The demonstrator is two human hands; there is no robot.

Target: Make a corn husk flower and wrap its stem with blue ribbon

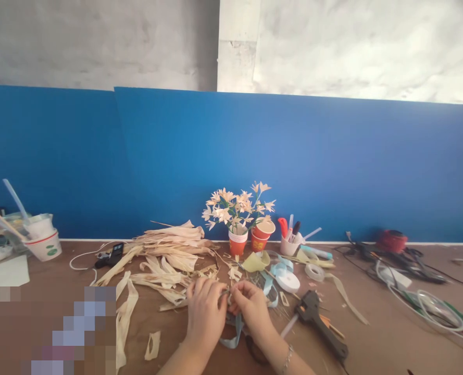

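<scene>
My left hand [207, 308] and my right hand [251, 307] meet over the brown table, fingertips pinched close together. Something thin and dark shows between them, too small to make out. A light blue ribbon [233, 339] hangs or lies in a loop just below the fingers; whether it is held, I cannot tell. Left of my hands spread dried corn husks [172, 247], with a small husk piece [152, 345] nearer the front. A black glue gun [322, 324] lies right of my right wrist. Beyond my fingers are a ribbon roll [288, 280] and a yellowish piece [256, 262].
Pale flowers [231, 205] stand in stacked paper cups [238, 245] by the blue partition [313, 166]. Beside them are red cups [258, 240] and a cup of pens [289, 247]. Cables [422, 302] lie at right; a white cup [44, 247] stands at left.
</scene>
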